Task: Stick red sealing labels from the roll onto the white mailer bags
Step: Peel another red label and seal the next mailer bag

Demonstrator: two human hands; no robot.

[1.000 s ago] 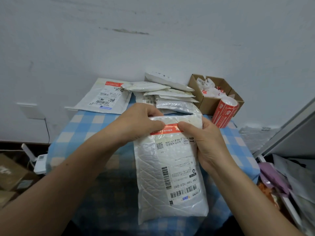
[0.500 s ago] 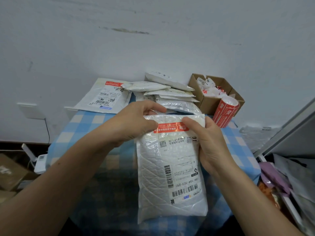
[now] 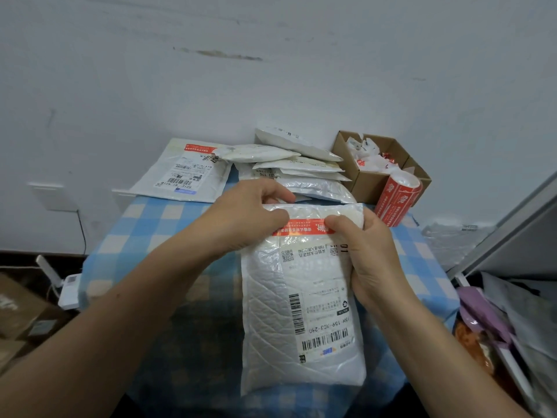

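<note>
A white bubble mailer bag [image 3: 271, 315] with a printed shipping slip lies lengthwise on the checked table in front of me. A red sealing label [image 3: 304, 227] runs across its top flap. My left hand [image 3: 244, 218] grips the bag's top left corner, thumb on the label's left end. My right hand [image 3: 364, 254] holds the top right edge, thumb pressing the label's right end. The red label roll [image 3: 398, 200] leans against a cardboard box at the back right.
Several white mailers [image 3: 298, 167] are piled at the table's back. A flat labelled mailer [image 3: 184, 173] lies back left. The cardboard box [image 3: 373, 176] holds crumpled backing paper. A blue checked cloth [image 3: 150, 236] covers the table. Clutter stands right [image 3: 497, 321] and boxes left [image 3: 21, 321].
The bag has shifted slightly toward the right. My left thumb slid down onto the label's left end and my right thumb moved along the label toward its right end.
</note>
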